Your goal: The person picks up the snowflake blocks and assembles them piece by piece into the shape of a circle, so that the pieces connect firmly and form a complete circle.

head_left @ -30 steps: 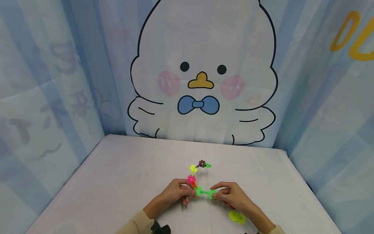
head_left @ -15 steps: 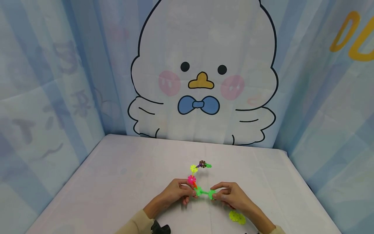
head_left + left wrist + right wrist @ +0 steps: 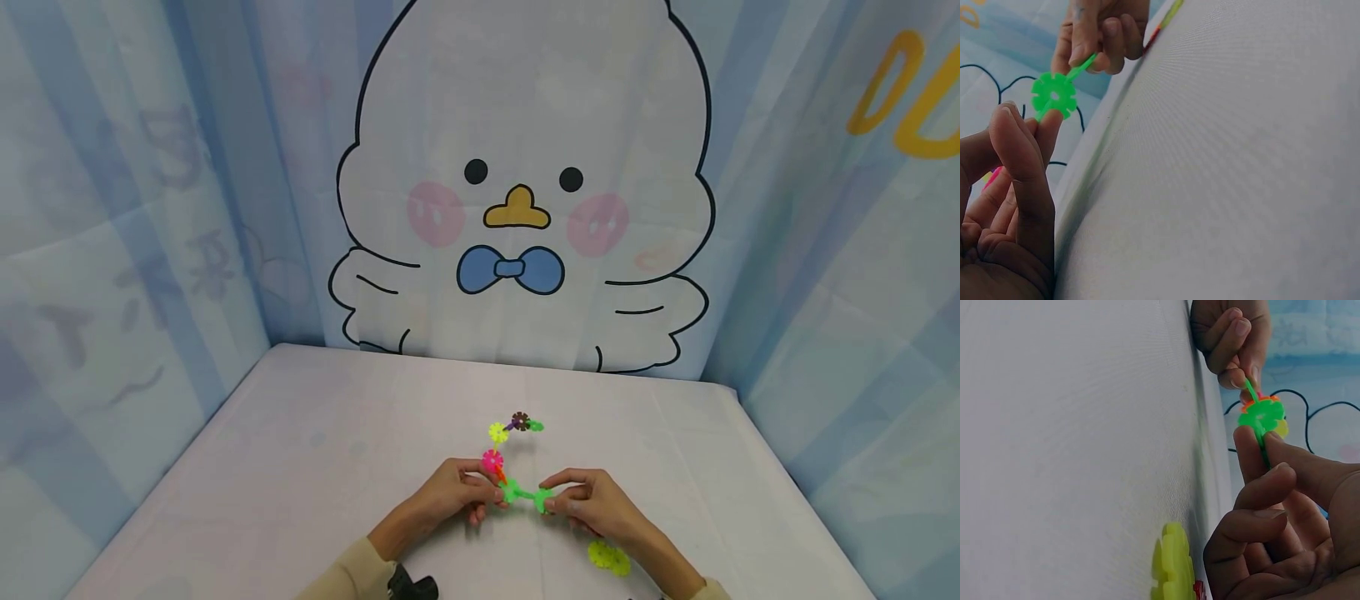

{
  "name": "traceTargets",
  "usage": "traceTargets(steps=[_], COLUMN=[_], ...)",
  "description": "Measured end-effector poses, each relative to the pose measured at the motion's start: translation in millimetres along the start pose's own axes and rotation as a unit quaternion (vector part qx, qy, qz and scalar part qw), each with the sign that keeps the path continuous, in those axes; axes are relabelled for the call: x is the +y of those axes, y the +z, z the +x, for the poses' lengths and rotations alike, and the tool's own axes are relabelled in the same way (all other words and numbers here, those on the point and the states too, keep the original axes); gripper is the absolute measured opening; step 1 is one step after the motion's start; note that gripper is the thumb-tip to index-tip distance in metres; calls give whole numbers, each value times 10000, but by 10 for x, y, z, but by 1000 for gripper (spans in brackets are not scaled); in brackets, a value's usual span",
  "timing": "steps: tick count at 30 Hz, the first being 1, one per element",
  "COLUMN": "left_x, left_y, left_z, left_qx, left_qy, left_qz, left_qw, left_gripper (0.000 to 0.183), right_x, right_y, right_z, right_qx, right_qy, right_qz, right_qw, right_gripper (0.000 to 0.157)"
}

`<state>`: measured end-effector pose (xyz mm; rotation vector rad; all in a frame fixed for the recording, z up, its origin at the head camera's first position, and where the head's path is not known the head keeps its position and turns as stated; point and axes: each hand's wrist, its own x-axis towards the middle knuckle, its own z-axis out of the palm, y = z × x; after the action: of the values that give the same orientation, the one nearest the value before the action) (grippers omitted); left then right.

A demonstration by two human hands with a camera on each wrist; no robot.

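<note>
A chain of slotted plastic snowflake discs hangs between my hands above the table. My left hand (image 3: 453, 492) pinches the chain at a green disc (image 3: 512, 490) between thumb and finger. From there the chain runs away past an orange disc, a pink disc (image 3: 492, 461), a yellow disc (image 3: 498, 432) and a brown disc (image 3: 521, 421) to a green one (image 3: 536, 426). With thumb and finger, my right hand (image 3: 596, 498) pinches another green disc (image 3: 543, 499) at the chain's near end. Between the hands, a further green disc (image 3: 1054, 95) faces the left wrist camera.
Yellow-green discs (image 3: 609, 557) lie on the white tabletop (image 3: 360, 417) beneath my right forearm. Something red (image 3: 1199, 590) shows behind them in the right wrist view. Printed curtains (image 3: 517, 100) enclose the table at the back and sides.
</note>
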<state>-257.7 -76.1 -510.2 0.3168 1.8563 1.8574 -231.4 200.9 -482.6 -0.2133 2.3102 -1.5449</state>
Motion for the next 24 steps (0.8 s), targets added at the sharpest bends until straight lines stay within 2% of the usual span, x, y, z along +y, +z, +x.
traceTargets(steps=[8, 24], left_x=[2, 10], left_y=[9, 27], left_z=[-10, -4], left_qx=[-73, 160], left_qy=[29, -124], left_qz=[-58, 80], left_qw=[10000, 9998], left_gripper=[18, 17], right_x=[-20, -42], right_y=[30, 113], right_z=[12, 26], right_qx=[-51, 127], right_qy=[17, -158], right_qz=[143, 58], right_qw=[9999, 9998], right_gripper=[38, 35])
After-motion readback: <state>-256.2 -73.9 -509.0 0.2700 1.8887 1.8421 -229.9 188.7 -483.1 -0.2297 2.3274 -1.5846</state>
